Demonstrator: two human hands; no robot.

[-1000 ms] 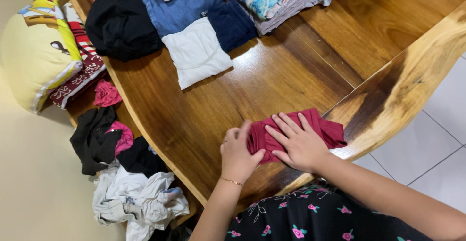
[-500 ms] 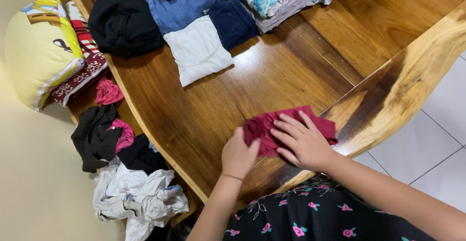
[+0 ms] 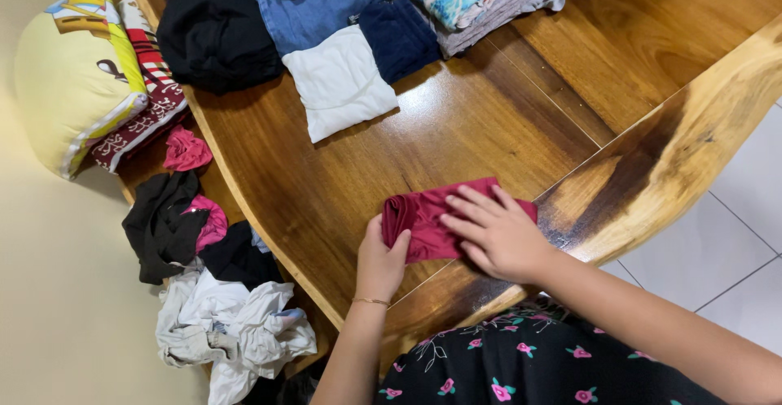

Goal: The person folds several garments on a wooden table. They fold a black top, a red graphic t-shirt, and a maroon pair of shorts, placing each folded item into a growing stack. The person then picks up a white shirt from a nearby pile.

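**Fingers flat on folded maroon cloth**

Fingers [image 3: 468, 213] of the right hand [image 3: 497, 238] lie spread flat on a maroon garment [image 3: 419, 217] near the wooden table's [image 3: 489, 128] near edge. The left hand [image 3: 381, 262] pinches its left fold. Folded clothes [image 3: 342, 83] sit far.

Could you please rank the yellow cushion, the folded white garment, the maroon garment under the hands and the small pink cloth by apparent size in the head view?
1. Yellow cushion
2. Folded white garment
3. Maroon garment, partly covered by the right hand, so unsure
4. Small pink cloth
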